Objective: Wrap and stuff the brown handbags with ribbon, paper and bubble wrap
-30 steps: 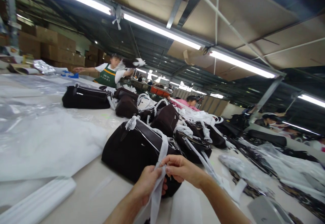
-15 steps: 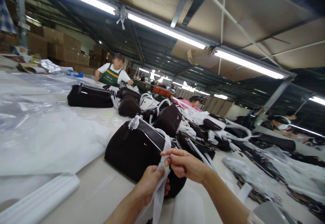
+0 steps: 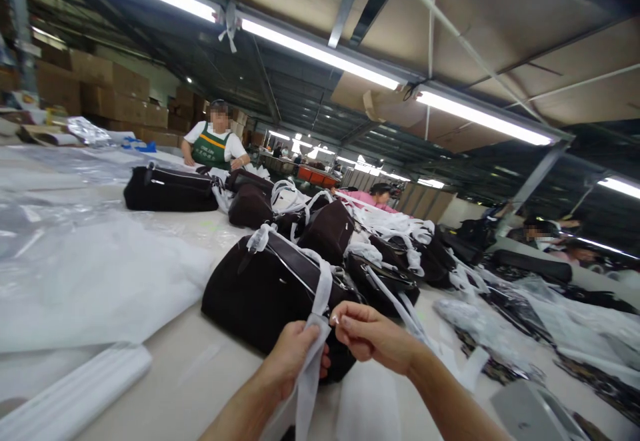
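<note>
A dark handbag (image 3: 255, 301) with a silver zip sits on the table in front of me, its strap wrapped in thin white material. My left hand (image 3: 293, 358) is closed on the white-wrapped strap (image 3: 323, 291) at the bag's near right side, thumb on top. A loose white end hangs down below that hand. Just to the right, my right hand (image 3: 377, 338) is closed in a pinch, apart from the strap. Something small and pale shows at its fingertips, too small to make out.
Several more dark bags (image 3: 327, 231) with white-wrapped straps lie heaped behind. White sheeting (image 3: 100, 274) and a white roll (image 3: 80, 388) cover the left. A grey object (image 3: 530, 411) lies at lower right. A person in a green apron (image 3: 213, 148) stands across the table.
My right hand has come off the strap and moved a little right and down. The left hand keeps its hold. The co-worker's arms have drawn inward.
</note>
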`<state>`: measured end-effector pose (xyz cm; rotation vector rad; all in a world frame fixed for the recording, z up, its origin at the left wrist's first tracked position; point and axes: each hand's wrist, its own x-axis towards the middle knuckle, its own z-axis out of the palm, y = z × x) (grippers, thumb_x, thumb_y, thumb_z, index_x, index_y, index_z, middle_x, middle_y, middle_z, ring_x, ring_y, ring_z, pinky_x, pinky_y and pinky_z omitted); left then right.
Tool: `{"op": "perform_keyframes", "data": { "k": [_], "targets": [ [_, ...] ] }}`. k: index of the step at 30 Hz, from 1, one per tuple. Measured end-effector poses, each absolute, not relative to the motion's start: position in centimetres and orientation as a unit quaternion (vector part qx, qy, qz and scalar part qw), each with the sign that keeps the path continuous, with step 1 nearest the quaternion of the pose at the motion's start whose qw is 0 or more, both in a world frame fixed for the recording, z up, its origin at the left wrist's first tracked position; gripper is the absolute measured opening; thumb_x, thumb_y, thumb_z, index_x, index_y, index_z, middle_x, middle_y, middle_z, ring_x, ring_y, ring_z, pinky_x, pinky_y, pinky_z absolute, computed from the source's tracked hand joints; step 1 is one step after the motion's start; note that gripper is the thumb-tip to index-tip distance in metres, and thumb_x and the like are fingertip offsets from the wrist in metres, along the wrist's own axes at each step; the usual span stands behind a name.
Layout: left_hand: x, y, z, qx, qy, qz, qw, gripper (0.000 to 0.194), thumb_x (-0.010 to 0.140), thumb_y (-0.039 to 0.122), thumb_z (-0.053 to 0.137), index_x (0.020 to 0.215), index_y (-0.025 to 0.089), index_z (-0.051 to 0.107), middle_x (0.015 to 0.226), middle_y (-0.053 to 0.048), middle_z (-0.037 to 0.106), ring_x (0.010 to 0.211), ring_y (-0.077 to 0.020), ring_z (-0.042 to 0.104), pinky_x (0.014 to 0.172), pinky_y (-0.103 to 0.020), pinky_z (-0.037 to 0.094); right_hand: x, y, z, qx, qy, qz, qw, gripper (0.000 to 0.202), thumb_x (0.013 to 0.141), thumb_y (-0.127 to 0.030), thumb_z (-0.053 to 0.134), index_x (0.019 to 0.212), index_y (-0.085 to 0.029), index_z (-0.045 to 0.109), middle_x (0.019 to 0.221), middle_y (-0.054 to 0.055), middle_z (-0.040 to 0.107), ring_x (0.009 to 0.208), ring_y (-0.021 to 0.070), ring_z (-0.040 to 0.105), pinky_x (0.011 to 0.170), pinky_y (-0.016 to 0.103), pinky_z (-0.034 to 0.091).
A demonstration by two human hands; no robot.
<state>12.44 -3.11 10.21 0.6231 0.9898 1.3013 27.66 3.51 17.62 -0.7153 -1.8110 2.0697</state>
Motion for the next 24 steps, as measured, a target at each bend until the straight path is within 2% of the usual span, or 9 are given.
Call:
{"op": "perform_keyframes", "data": {
  "k": [6, 10, 13, 15, 17, 20, 24],
  "targets": [
    [12.3, -3.2, 10.6, 0.274, 0.426, 0.572, 0.645, 0.032, 0.082, 0.043, 0.066, 0.082, 0.011, 0.058, 0.066, -0.004, 0.061, 0.052, -0.0141, 0.059, 0.046, -0.025, 0.048, 26.4, 3.5, 17.9, -0.252, -0.581, 0.753, 0.179, 0.032, 0.077, -0.039, 0.077, 0.101, -0.018, 0.069, 0.080, 0.002, 0.064, 0.042, -0.0002, 0.030, 0.041, 0.019, 0.014],
    [12.8, -3.1, 10.3, 0.255, 0.427, 0.589, 0.637, 0.026, 0.086, 0.038, 0.059, 0.084, 0.012, 0.055, 0.067, -0.004, 0.062, 0.052, -0.0144, 0.059, 0.049, -0.027, 0.049, 26.6, 1.8, 18.0, -0.270, -0.530, 0.754, 0.279, 0.039, 0.073, -0.033, 0.080, 0.109, -0.021, 0.070, 0.104, 0.009, 0.069, 0.047, -0.0001, 0.032, 0.043, 0.018, 0.017],
    [13.3, -3.0, 10.0, 0.250, 0.421, 0.612, 0.621, 0.029, 0.082, 0.041, 0.062, 0.082, 0.013, 0.055, 0.067, -0.003, 0.063, 0.053, -0.0148, 0.060, 0.052, -0.028, 0.050, 27.0, -0.5, 16.4, -0.255, -0.459, 0.766, 0.371, 0.042, 0.073, -0.035, 0.080, 0.113, -0.026, 0.070, 0.131, 0.011, 0.060, 0.048, -0.0012, 0.031, 0.044, 0.017, 0.020],
    [13.7, -3.0, 9.9, 0.252, 0.414, 0.627, 0.610, 0.036, 0.076, 0.046, 0.067, 0.082, 0.013, 0.055, 0.064, -0.002, 0.062, 0.053, -0.0140, 0.058, 0.052, -0.027, 0.048, 26.9, -2.0, 14.7, -0.247, -0.425, 0.772, 0.403, 0.043, 0.072, -0.037, 0.080, 0.114, -0.029, 0.069, 0.143, 0.010, 0.051, 0.046, -0.0020, 0.031, 0.042, 0.017, 0.019],
    [13.9, -3.0, 9.8, 0.259, 0.408, 0.637, 0.600, 0.043, 0.069, 0.052, 0.071, 0.082, 0.013, 0.056, 0.061, -0.001, 0.060, 0.051, -0.0124, 0.055, 0.050, -0.025, 0.044, 26.6, -2.9, 12.9, -0.250, -0.413, 0.772, 0.414, 0.046, 0.070, -0.038, 0.081, 0.114, -0.031, 0.069, 0.147, 0.010, 0.047, 0.044, -0.0025, 0.031, 0.040, 0.018, 0.018],
    [14.0, -3.1, 9.8, 0.271, 0.407, 0.642, 0.591, 0.052, 0.060, 0.058, 0.075, 0.079, 0.013, 0.057, 0.058, 0.000, 0.059, 0.051, -0.0108, 0.052, 0.048, -0.022, 0.040, 25.9, -3.1, 10.9, -0.259, -0.420, 0.750, 0.440, 0.051, 0.067, -0.033, 0.081, 0.116, -0.032, 0.068, 0.145, 0.012, 0.049, 0.041, -0.0023, 0.034, 0.040, 0.019, 0.017],
    [13.9, -3.1, 10.0, 0.272, 0.416, 0.641, 0.586, 0.056, 0.055, 0.062, 0.076, 0.075, 0.014, 0.056, 0.061, 0.001, 0.059, 0.052, -0.0106, 0.053, 0.049, -0.023, 0.041, 25.8, -2.2, 9.7, -0.280, -0.466, 0.699, 0.465, 0.055, 0.072, -0.034, 0.076, 0.126, -0.035, 0.061, 0.145, 0.013, 0.049, 0.043, 0.0001, 0.041, 0.042, 0.020, 0.019]
  ]
}}
